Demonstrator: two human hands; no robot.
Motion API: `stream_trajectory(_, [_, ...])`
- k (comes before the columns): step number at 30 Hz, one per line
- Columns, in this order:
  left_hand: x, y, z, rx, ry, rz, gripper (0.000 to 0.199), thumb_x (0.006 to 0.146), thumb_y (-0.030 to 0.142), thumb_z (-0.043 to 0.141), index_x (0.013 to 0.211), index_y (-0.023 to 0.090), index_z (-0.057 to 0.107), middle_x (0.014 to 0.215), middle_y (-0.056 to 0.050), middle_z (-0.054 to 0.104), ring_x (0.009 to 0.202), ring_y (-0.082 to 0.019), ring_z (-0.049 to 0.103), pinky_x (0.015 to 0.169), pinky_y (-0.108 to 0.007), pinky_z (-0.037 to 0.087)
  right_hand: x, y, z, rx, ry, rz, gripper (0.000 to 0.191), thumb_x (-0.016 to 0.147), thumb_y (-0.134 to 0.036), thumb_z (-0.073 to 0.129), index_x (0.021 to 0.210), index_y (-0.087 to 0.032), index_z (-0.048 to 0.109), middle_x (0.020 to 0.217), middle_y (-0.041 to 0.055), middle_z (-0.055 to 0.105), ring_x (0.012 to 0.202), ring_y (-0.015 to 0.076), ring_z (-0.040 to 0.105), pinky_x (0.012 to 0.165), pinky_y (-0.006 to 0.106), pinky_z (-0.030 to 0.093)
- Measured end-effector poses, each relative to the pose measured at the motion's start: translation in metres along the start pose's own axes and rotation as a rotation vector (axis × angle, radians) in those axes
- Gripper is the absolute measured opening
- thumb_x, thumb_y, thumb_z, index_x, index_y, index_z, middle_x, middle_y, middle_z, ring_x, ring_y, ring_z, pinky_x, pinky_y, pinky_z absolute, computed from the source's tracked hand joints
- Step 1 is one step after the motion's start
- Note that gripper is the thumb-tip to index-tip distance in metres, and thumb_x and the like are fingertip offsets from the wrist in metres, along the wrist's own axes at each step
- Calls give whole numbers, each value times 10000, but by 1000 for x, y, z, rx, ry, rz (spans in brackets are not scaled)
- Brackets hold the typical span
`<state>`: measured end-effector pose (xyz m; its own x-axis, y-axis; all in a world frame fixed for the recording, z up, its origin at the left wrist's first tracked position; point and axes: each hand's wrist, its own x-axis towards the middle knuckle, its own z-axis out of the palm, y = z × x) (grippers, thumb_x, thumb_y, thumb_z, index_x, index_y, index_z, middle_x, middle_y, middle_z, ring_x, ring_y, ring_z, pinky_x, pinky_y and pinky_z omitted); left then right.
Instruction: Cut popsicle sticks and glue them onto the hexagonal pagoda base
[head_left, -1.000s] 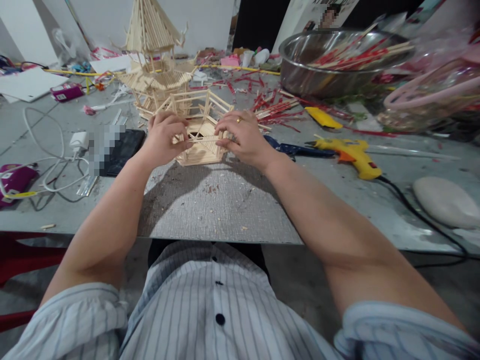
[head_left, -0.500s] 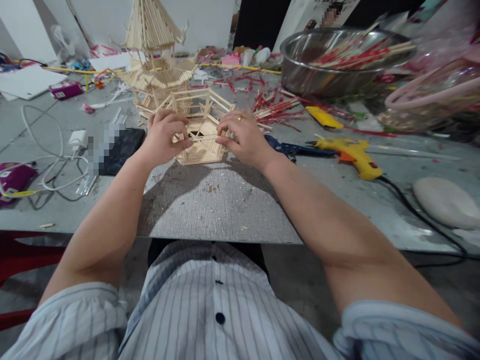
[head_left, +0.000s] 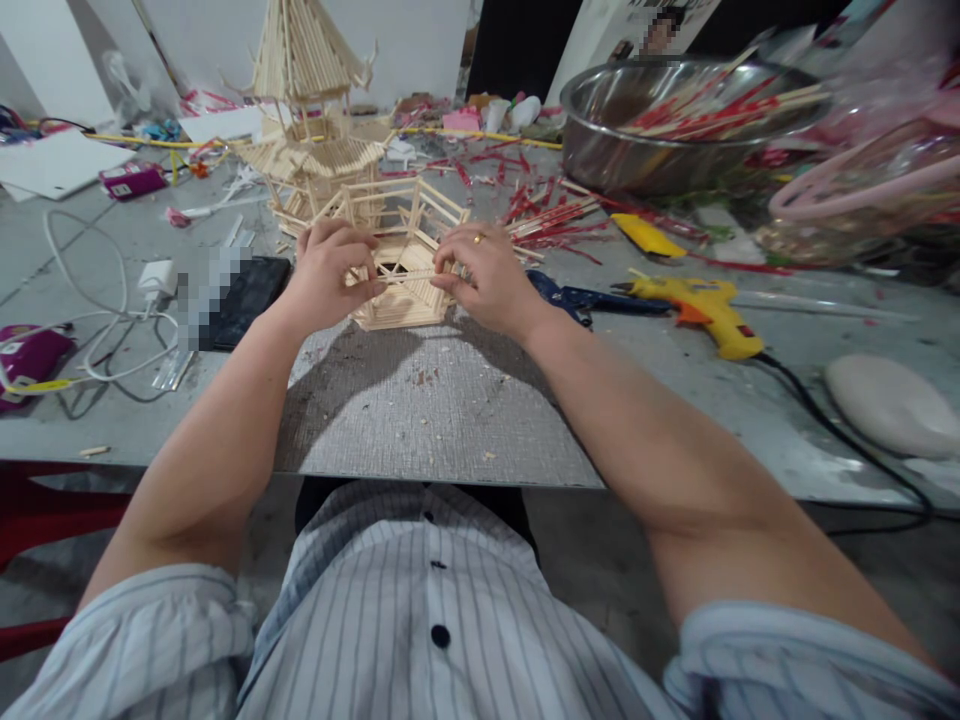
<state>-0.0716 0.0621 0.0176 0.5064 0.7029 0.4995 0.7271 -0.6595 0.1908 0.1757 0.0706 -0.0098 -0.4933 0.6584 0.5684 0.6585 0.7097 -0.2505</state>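
My left hand (head_left: 335,272) and my right hand (head_left: 484,272) pinch the two ends of a thin wooden stick (head_left: 407,279). It runs level across the near side of a many-sided frame (head_left: 405,318) built from pale wooden sticks. The frame has a slatted floor and low railings, and rests on the table. Whether the stick touches the frame's posts is hidden by my fingers. A ring is on my right hand. Just behind stands a tiered stick pagoda (head_left: 307,155) with a pointed roof.
To the right lie a yellow glue gun (head_left: 709,305) with a black cord, blue-handled pliers (head_left: 592,298) and a white rounded object (head_left: 891,402). A steel basin (head_left: 675,160) holds red-wrapped sticks. A dark phone (head_left: 247,303) and a white charger (head_left: 156,280) lie left.
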Motion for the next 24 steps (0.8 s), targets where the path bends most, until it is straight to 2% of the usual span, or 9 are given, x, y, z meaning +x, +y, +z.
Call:
stream_trajectory(10, [-1,-2,1,-19,0,-10,115,792,352,697,825,258,640,1168,-67,662,1263,-330,445,1083,-594,292,1,-1,-1,-27,-41,21,583,886,-712,238,947,-270,613,1096,113,657,1185,319,524,1032,549,365])
stream_trajectory(16, [-1,0,-1,-1,-6,-19,109,789,335,701,814,249,639,1146,-68,662,1248,-328,455,1085,-583,287,0,1,3,-5,4,-5,570,902,-699,246,989,-267,607,1107,108,650,1194,311,523,1056,575,342])
stream_trajectory(20, [-3,3,-2,15,2,-5,140,793,360,699,895,275,654,1133,-56,668,1234,-322,466,1089,-575,294,-1,2,5,19,25,-10,519,920,-665,272,1012,-277,605,1111,96,658,1208,299,526,1068,561,342])
stream_trajectory(24, [-2,17,-2,76,30,-14,197,785,366,719,957,298,652,1198,-35,649,1296,-355,419,1120,-613,210,-2,3,5,18,18,-4,511,918,-663,273,1031,-294,609,1172,93,650,1225,287,518,1074,546,347])
